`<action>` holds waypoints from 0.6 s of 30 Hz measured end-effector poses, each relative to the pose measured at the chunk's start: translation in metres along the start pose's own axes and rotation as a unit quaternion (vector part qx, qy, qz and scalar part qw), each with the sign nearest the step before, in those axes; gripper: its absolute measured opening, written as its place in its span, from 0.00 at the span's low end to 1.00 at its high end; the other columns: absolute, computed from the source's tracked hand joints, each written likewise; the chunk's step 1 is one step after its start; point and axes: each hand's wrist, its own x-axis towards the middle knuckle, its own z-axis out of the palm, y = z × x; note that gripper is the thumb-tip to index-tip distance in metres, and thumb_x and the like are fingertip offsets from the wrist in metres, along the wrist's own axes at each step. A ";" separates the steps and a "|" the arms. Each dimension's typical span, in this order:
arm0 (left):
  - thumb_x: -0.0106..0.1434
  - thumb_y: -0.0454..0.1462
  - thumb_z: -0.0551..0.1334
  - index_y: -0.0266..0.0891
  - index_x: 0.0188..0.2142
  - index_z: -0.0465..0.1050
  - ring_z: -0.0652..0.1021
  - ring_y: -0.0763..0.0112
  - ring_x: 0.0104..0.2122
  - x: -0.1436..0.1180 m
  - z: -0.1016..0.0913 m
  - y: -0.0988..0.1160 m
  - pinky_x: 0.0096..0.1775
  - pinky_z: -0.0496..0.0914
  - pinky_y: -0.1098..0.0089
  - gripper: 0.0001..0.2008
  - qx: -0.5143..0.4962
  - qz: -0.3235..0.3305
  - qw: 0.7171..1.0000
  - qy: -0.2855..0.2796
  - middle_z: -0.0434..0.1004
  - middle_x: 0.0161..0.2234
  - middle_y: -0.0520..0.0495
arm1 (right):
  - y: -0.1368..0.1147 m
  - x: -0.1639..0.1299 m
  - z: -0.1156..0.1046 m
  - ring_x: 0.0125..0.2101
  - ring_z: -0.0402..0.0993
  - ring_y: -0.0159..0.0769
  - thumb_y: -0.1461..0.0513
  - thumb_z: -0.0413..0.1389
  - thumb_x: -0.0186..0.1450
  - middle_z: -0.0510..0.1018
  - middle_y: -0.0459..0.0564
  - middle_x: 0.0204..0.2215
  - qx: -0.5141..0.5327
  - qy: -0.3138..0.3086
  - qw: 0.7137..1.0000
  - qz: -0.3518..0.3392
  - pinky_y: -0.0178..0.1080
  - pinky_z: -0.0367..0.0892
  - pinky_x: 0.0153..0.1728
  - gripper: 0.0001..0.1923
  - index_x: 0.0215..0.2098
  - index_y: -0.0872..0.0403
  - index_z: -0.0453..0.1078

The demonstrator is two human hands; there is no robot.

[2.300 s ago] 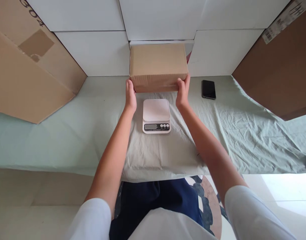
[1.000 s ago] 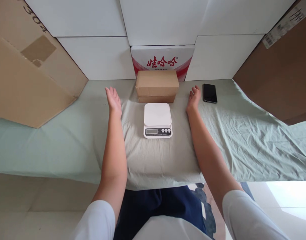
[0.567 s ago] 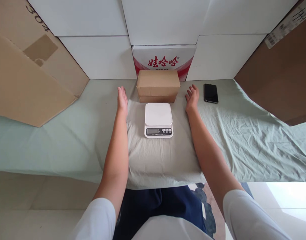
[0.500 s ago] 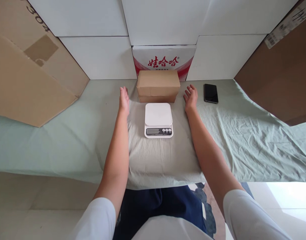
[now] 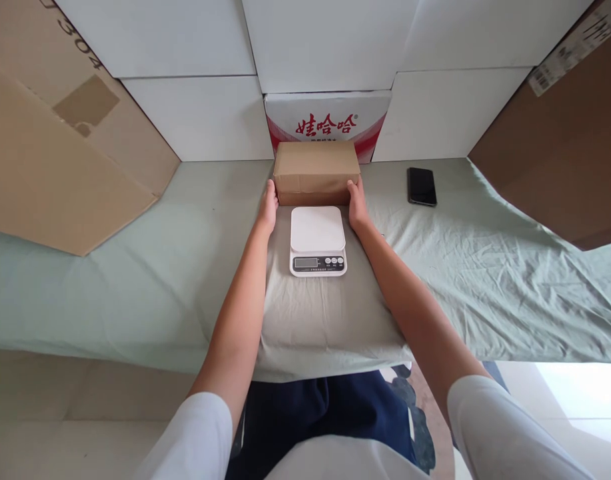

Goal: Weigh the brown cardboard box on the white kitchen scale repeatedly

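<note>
A closed brown cardboard box point(image 5: 315, 160) stands at the back of the cloth-covered table. My left hand point(image 5: 268, 208) presses against its left end, and my right hand point(image 5: 357, 204) is at its right end with the thumb over the front corner. The outer fingers of both hands are partly hidden. Between my wrists, just in front of the box, lies a white digital kitchen scale point(image 5: 318, 230) with nothing on its platform. Its display looks blank.
Right of the box lies a black phone point(image 5: 422, 187). Behind it are a white and red printed carton point(image 5: 328, 110) and white panels point(image 5: 330, 43). Large cardboard sheets flank the table at left point(image 5: 75, 167) and right point(image 5: 565, 160). Green cloth point(image 5: 185, 300) covers the table.
Both hands have moved inward from either side and now touch the ends of the cardboard box. Box, scale and phone stay in place.
</note>
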 end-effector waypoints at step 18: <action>0.64 0.69 0.54 0.48 0.59 0.71 0.67 0.56 0.72 -0.001 -0.010 0.017 0.70 0.63 0.56 0.37 -0.018 0.067 0.997 0.027 0.70 0.69 0.41 | -0.038 -0.001 0.015 0.69 0.64 0.45 0.41 0.52 0.65 0.73 0.46 0.64 0.001 -0.005 0.999 -0.033 0.52 0.56 0.76 0.31 0.62 0.41 0.65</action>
